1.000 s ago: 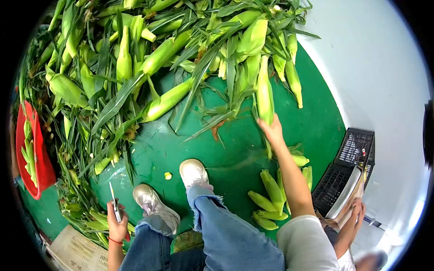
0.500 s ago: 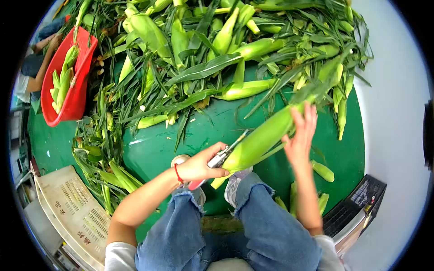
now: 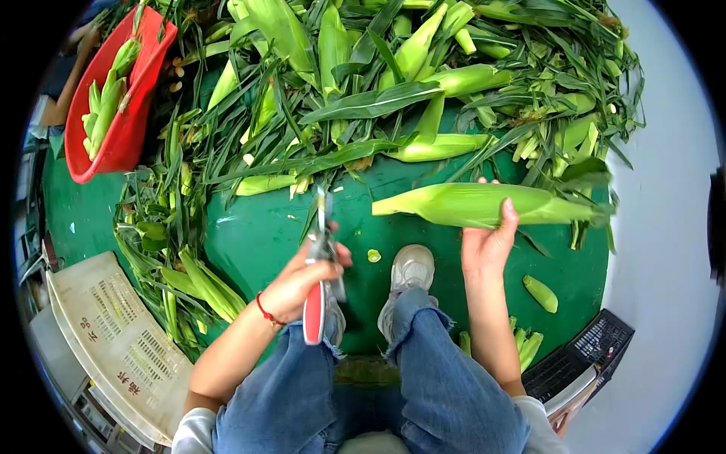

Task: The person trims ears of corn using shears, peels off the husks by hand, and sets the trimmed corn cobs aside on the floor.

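My left hand (image 3: 302, 276) is closed around pruning shears (image 3: 314, 310) with red handles, their blades pointing away from me and slightly blurred. My right hand (image 3: 488, 238) grips a husked-over ear of corn (image 3: 484, 203) around its middle, thumb on top. The ear lies roughly level, its pale stalk end to the left, towards the shears but apart from them, and its leafy tip to the right. Between the hands, a small pale green cut piece (image 3: 373, 256) rests on the green surface. A short green ear (image 3: 540, 293) lies right of my right forearm.
A big heap of corn ears and leaves (image 3: 363, 91) covers the far side of the green surface (image 3: 257, 242). A red basket (image 3: 140, 98) with ears stands far left, near another person's arm (image 3: 64, 102). A cream crate (image 3: 113, 333) is at left, a black crate (image 3: 582, 352) at right.
The ear has swung from slanting to nearly level, its stalk end now away from the shears. My left hand has moved left with the shears. A cut piece now shows on the green surface.
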Tool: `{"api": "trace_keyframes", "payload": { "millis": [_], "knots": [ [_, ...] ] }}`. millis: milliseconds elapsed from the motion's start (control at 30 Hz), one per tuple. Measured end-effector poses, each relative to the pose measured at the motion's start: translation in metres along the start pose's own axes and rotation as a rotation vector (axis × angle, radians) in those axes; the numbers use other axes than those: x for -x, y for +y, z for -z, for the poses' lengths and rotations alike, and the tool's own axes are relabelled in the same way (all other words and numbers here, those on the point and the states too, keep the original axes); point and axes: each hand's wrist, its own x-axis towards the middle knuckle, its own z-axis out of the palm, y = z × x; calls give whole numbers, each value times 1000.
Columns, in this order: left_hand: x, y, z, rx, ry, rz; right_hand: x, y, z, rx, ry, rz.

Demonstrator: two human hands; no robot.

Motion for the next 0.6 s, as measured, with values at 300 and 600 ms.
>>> {"api": "trace_keyframes", "payload": {
  "millis": [300, 600],
  "knots": [
    [-27, -21, -26, -20, -134, 143, 31, 14, -2, 51, -268, 10],
    [-24, -27, 47, 129, 354, 76, 4, -13, 16, -142, -150, -238]
  ]
}}
